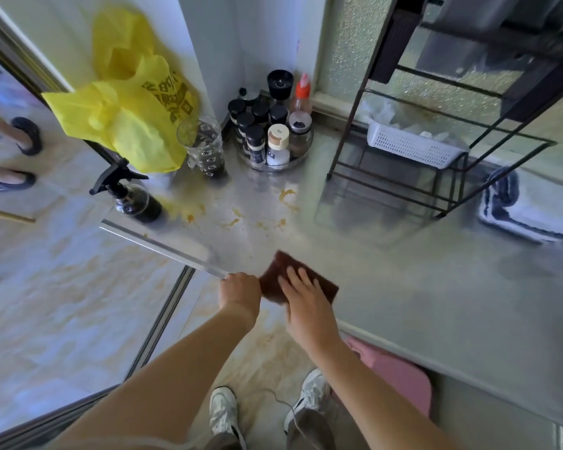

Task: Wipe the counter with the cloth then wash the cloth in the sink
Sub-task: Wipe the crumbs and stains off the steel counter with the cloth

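A dark brown cloth (273, 276) lies flat on the grey metal counter (403, 287) near its front corner. My right hand (306, 303) presses on the cloth with the fingers spread over it. My left hand (239, 290) is closed at the counter's front edge and touches the cloth's left side. Orange-yellow stains (238, 219) are spattered on the counter beyond the cloth, toward the back. No sink is in view.
A dark spray bottle (134, 199), a yellow plastic bag (127, 115), a glass (205, 147) and a round tray of spice jars (270, 138) stand at the back left. A black wire rack (436, 151) with a white basket (410, 146) stands at right. Another person's feet (10, 151) are at far left.
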`<state>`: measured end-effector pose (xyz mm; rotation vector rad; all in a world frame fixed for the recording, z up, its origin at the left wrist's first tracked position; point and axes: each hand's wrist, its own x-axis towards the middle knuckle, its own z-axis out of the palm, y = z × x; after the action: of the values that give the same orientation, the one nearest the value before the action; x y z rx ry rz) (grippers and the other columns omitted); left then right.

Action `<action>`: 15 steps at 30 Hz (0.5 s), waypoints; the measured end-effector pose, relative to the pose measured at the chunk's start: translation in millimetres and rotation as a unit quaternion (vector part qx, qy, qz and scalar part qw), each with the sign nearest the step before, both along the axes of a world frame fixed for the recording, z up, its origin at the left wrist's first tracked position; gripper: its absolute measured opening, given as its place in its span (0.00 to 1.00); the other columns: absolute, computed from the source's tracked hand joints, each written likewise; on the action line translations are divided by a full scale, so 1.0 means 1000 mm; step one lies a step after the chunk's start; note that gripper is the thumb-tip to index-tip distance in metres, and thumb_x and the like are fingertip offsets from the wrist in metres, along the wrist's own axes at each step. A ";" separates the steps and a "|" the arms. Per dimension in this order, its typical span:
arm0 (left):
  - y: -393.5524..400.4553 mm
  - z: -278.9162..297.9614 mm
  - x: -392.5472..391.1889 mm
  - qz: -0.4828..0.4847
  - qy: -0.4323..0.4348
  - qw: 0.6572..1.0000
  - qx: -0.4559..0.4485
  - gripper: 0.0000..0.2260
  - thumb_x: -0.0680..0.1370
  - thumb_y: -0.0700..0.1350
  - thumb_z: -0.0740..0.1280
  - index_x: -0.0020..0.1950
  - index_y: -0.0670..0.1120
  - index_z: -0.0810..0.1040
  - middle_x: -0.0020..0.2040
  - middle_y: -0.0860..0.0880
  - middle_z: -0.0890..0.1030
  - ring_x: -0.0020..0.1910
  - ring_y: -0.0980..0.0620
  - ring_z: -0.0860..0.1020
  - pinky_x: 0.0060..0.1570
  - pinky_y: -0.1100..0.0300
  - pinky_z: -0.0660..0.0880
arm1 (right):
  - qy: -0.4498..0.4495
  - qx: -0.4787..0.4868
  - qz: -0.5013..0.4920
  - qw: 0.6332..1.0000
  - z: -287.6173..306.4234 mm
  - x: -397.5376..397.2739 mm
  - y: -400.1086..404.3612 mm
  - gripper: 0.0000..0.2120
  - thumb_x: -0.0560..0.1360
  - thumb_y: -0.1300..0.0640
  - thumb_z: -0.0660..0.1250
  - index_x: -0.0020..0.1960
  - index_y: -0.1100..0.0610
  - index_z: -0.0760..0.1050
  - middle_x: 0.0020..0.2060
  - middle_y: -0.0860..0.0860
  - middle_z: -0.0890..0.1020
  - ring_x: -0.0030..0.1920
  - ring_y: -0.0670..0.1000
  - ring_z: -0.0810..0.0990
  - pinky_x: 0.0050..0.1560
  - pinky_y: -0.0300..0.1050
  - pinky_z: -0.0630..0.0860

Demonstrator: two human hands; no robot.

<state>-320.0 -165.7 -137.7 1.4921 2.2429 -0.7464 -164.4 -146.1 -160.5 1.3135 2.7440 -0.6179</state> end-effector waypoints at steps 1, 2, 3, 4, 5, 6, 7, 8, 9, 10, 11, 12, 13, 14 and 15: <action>0.002 -0.001 -0.001 -0.002 0.001 1.000 -0.003 0.15 0.79 0.38 0.63 0.63 0.46 0.78 0.60 0.47 0.80 0.61 0.46 0.78 0.58 0.55 0.74 | 0.010 0.003 0.010 1.000 0.001 0.020 -0.015 0.31 0.71 0.63 0.73 0.73 0.55 0.73 0.73 0.56 0.73 0.74 0.59 0.71 0.71 0.61 0.72; 0.004 -0.002 -0.001 -0.005 0.000 1.000 -0.007 0.14 0.79 0.39 0.63 0.64 0.47 0.78 0.60 0.48 0.80 0.61 0.46 0.78 0.57 0.56 0.75 | 0.018 0.005 0.014 1.000 0.000 0.034 -0.024 0.33 0.69 0.65 0.75 0.73 0.55 0.74 0.72 0.56 0.74 0.73 0.59 0.73 0.69 0.60 0.74; 0.006 -0.003 -0.001 -0.010 0.000 1.000 -0.010 0.14 0.79 0.39 0.64 0.64 0.48 0.78 0.60 0.49 0.80 0.60 0.47 0.79 0.55 0.56 0.75 | 0.022 0.003 0.008 1.000 -0.004 0.040 -0.025 0.34 0.68 0.66 0.76 0.72 0.54 0.74 0.72 0.56 0.75 0.72 0.59 0.74 0.69 0.60 0.74; 0.008 -0.003 -0.001 -0.018 0.002 1.000 -0.014 0.14 0.79 0.39 0.64 0.63 0.48 0.79 0.59 0.49 0.81 0.59 0.47 0.79 0.53 0.57 0.75 | 0.021 -0.003 -0.001 1.000 -0.010 0.037 -0.017 0.35 0.68 0.66 0.76 0.73 0.53 0.73 0.73 0.55 0.74 0.73 0.59 0.73 0.69 0.60 0.74; 0.010 -0.004 -0.002 -0.025 0.003 1.000 -0.014 0.14 0.79 0.39 0.63 0.62 0.48 0.80 0.58 0.49 0.81 0.58 0.47 0.80 0.52 0.57 0.75 | 0.015 0.002 -0.011 1.000 -0.014 0.025 -0.003 0.35 0.69 0.65 0.75 0.74 0.52 0.71 0.74 0.55 0.72 0.74 0.59 0.71 0.71 0.60 0.72; 0.011 -0.006 -0.003 -0.032 0.003 0.999 -0.014 0.14 0.79 0.38 0.63 0.62 0.48 0.80 0.58 0.48 0.81 0.58 0.47 0.80 0.52 0.56 0.76 | 0.012 0.017 -0.020 1.000 -0.018 0.009 0.014 0.34 0.72 0.65 0.72 0.76 0.51 0.69 0.76 0.54 0.69 0.76 0.58 0.68 0.74 0.59 0.68; 0.012 -0.007 -0.005 -0.038 0.002 0.999 -0.011 0.13 0.80 0.38 0.63 0.62 0.48 0.80 0.58 0.48 0.81 0.58 0.47 0.80 0.52 0.56 0.76 | 0.013 0.027 -0.027 0.999 -0.019 -0.010 0.031 0.33 0.75 0.65 0.68 0.78 0.51 0.66 0.78 0.54 0.66 0.78 0.58 0.64 0.76 0.59 0.64; 0.013 -0.009 -0.005 -0.043 0.002 0.999 -0.010 0.13 0.80 0.39 0.62 0.62 0.48 0.80 0.58 0.49 0.81 0.58 0.47 0.81 0.52 0.56 0.76 | 0.019 0.019 -0.037 0.999 -0.018 -0.027 0.046 0.32 0.77 0.66 0.65 0.79 0.51 0.64 0.79 0.54 0.64 0.79 0.59 0.61 0.77 0.60 0.61; 0.013 -0.009 -0.006 -0.045 0.002 0.999 -0.008 0.12 0.81 0.39 0.62 0.62 0.49 0.80 0.58 0.49 0.81 0.58 0.47 0.81 0.52 0.56 0.76 | 0.016 0.014 -0.047 0.999 -0.017 -0.040 0.059 0.32 0.78 0.67 0.63 0.79 0.52 0.63 0.80 0.55 0.63 0.80 0.59 0.59 0.77 0.60 0.59; 0.014 -0.008 -0.006 -0.045 0.003 0.999 -0.005 0.12 0.81 0.40 0.62 0.61 0.48 0.80 0.58 0.49 0.81 0.58 0.47 0.81 0.52 0.56 0.76 | 0.009 0.009 -0.054 0.998 -0.017 -0.049 0.067 0.32 0.78 0.68 0.62 0.80 0.53 0.63 0.80 0.55 0.63 0.80 0.60 0.58 0.77 0.61 0.58; 0.013 -0.008 -0.006 -0.043 0.004 0.999 -0.006 0.12 0.81 0.41 0.62 0.61 0.48 0.80 0.58 0.49 0.81 0.58 0.47 0.81 0.52 0.56 0.76 | 0.007 0.004 -0.057 0.998 -0.017 -0.051 0.070 0.31 0.78 0.68 0.61 0.79 0.53 0.63 0.80 0.55 0.63 0.80 0.60 0.58 0.77 0.60 0.58; 0.012 -0.009 -0.007 -0.038 0.001 0.999 -0.004 0.12 0.81 0.41 0.62 0.61 0.48 0.80 0.58 0.49 0.81 0.58 0.47 0.81 0.53 0.56 0.76 | 0.009 -0.001 -0.057 0.998 -0.017 -0.046 0.066 0.31 0.78 0.68 0.62 0.79 0.53 0.64 0.79 0.55 0.63 0.80 0.60 0.59 0.77 0.60 0.59; 0.011 -0.009 -0.008 -0.034 0.000 0.999 -0.003 0.12 0.81 0.40 0.62 0.61 0.48 0.80 0.58 0.48 0.81 0.58 0.47 0.81 0.53 0.56 0.76 | 0.011 0.006 -0.048 0.999 -0.017 -0.036 0.055 0.31 0.77 0.68 0.64 0.78 0.52 0.66 0.79 0.54 0.65 0.79 0.59 0.61 0.77 0.59 0.61; 0.010 -0.009 -0.008 -0.035 0.001 0.999 -0.006 0.12 0.81 0.39 0.62 0.61 0.47 0.80 0.58 0.48 0.81 0.58 0.47 0.81 0.53 0.55 0.76 | 0.016 0.017 -0.030 0.999 -0.017 -0.022 0.037 0.32 0.75 0.67 0.67 0.77 0.52 0.68 0.77 0.54 0.68 0.78 0.59 0.65 0.75 0.58 0.64; 0.011 -0.006 -0.009 -0.037 -0.002 0.999 -0.012 0.13 0.81 0.39 0.61 0.61 0.47 0.81 0.58 0.48 0.81 0.58 0.46 0.81 0.53 0.55 0.76 | 0.027 0.026 -0.013 0.999 -0.016 -0.006 0.016 0.33 0.72 0.68 0.69 0.75 0.52 0.71 0.75 0.55 0.71 0.76 0.59 0.69 0.73 0.59 0.68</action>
<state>-328.5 -154.5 -143.9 1.5705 2.1793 -0.7877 -170.4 -129.9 -176.6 1.3663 2.8074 -0.5972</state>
